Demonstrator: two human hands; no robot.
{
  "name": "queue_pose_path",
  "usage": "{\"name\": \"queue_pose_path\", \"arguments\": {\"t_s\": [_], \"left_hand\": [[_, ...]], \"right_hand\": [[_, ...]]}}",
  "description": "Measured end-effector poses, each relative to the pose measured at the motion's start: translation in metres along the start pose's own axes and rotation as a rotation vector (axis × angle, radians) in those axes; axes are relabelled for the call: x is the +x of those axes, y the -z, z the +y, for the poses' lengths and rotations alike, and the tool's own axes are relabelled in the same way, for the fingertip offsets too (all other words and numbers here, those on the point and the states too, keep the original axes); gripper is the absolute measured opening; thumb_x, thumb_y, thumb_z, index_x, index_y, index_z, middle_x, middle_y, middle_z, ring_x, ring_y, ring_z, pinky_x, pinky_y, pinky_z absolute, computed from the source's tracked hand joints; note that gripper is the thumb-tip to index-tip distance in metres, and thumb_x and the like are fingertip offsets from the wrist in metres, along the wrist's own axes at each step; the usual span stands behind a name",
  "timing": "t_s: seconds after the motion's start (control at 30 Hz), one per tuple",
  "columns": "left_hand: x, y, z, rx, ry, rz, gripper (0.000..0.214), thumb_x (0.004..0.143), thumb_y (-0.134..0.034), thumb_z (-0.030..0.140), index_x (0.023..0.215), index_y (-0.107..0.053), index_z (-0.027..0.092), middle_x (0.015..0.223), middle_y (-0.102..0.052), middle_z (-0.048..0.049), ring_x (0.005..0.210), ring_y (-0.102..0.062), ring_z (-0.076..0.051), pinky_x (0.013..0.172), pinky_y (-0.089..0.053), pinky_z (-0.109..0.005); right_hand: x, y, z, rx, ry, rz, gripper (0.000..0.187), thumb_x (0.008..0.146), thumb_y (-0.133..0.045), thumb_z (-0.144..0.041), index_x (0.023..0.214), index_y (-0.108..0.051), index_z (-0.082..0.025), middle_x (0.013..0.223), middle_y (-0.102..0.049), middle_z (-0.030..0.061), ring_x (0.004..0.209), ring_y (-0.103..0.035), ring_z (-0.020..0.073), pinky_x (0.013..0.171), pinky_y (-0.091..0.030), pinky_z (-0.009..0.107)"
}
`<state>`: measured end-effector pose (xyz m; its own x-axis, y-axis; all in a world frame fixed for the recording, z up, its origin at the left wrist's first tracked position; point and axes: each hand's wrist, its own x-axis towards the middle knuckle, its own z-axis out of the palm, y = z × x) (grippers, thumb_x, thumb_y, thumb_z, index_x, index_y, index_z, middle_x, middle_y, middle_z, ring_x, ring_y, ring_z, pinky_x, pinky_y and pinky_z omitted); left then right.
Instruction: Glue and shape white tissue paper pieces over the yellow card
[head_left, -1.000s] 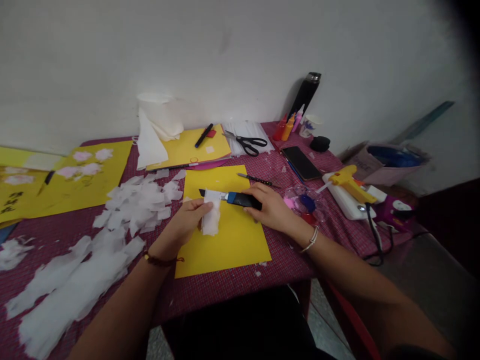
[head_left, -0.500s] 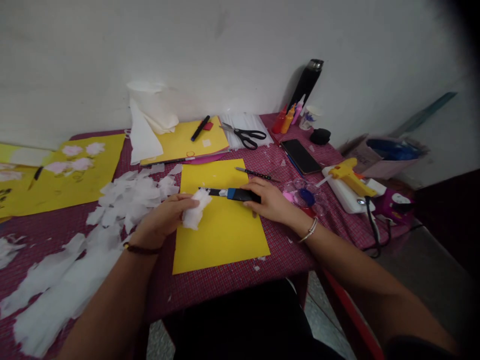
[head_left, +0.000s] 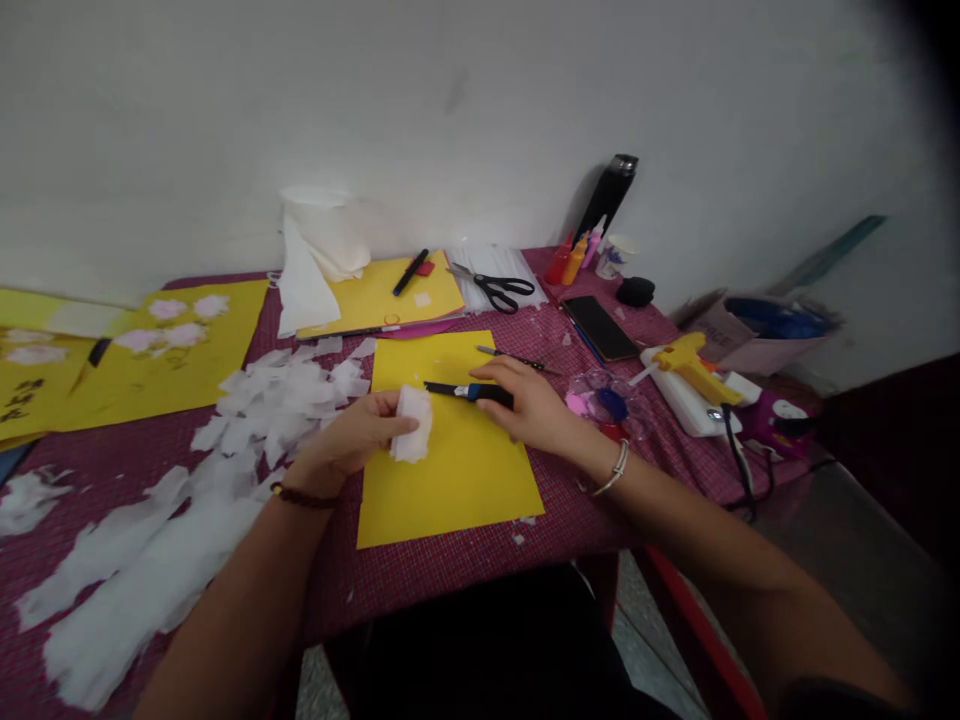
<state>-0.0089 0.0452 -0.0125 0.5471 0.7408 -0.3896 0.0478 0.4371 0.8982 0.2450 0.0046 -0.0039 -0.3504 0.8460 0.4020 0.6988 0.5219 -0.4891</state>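
My left hand point(head_left: 379, 428) pinches a small wad of white tissue paper point(head_left: 412, 425) between thumb and fingers, over the left part of a yellow sheet point(head_left: 450, 500). My right hand point(head_left: 529, 405) has its thumb and fingers around the black-and-blue handle of what looks like a utility knife point(head_left: 450, 390). Its dark, narrow end points left, low over the sheet and just short of the tissue wad. Left of the sheet lies a heap of torn white tissue pieces point(head_left: 274, 400), beside my left wrist. A slim dark pen-like tool point(head_left: 517, 360) rests near my right fingers.
At the back lie scissors point(head_left: 495, 287), a marker point(head_left: 410, 272) and a white paper roll point(head_left: 315, 250). To the right are a phone point(head_left: 600, 328), a paint palette point(head_left: 611, 403), a yellow glue gun point(head_left: 694, 368) and a black flask point(head_left: 607, 195). Yellow artwork point(head_left: 217, 370) lies left.
The tissue wad in my left hand has turned more upright and sits slightly further right. The tool's tip, earlier touching the wad, is now apart from it. The view has shifted slightly.
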Motion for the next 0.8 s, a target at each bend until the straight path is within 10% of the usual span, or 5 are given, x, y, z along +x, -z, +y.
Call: {"name": "queue_pose_path", "arguments": {"t_s": [0.23, 0.6, 0.8], "left_hand": [[-0.001, 0.001, -0.002, 0.118, -0.085, 0.005, 0.023, 0.062, -0.076, 0.022, 0.083, -0.069, 0.015, 0.070, -0.066, 0.0008, 0.055, -0.053, -0.010, 0.055, -0.040, -0.023], [-0.009, 0.002, 0.007, 0.003, -0.162, 0.017, 0.032, 0.058, -0.076, 0.017, 0.090, -0.069, 0.016, 0.075, -0.068, -0.0008, 0.061, -0.058, -0.013, 0.060, -0.045, -0.025], [-0.009, 0.002, 0.007, -0.029, -0.213, 0.043, 0.034, 0.061, -0.074, 0.016, 0.095, -0.070, 0.017, 0.079, -0.070, -0.0018, 0.065, -0.060, -0.014, 0.065, -0.046, -0.026]], "right_hand": [[0.045, -0.030, -0.032, 0.064, 0.041, -0.097, 0.028, 0.081, -0.068, -0.029, 0.105, -0.062, -0.014, 0.105, -0.066, 0.0103, 0.097, -0.060, 0.0221, 0.086, -0.045, 0.035], [0.137, -0.071, -0.004, 0.249, -0.225, -0.153, 0.011, 0.085, -0.056, -0.018, 0.075, -0.062, -0.015, 0.072, -0.061, -0.0005, 0.066, -0.051, 0.0116, 0.062, -0.036, 0.024], [0.110, -0.057, -0.006, 0.694, -0.418, -0.075, 0.037, 0.095, -0.045, -0.046, 0.086, -0.064, -0.016, 0.090, -0.069, 0.0084, 0.081, -0.061, 0.0162, 0.072, -0.045, 0.028]]}}
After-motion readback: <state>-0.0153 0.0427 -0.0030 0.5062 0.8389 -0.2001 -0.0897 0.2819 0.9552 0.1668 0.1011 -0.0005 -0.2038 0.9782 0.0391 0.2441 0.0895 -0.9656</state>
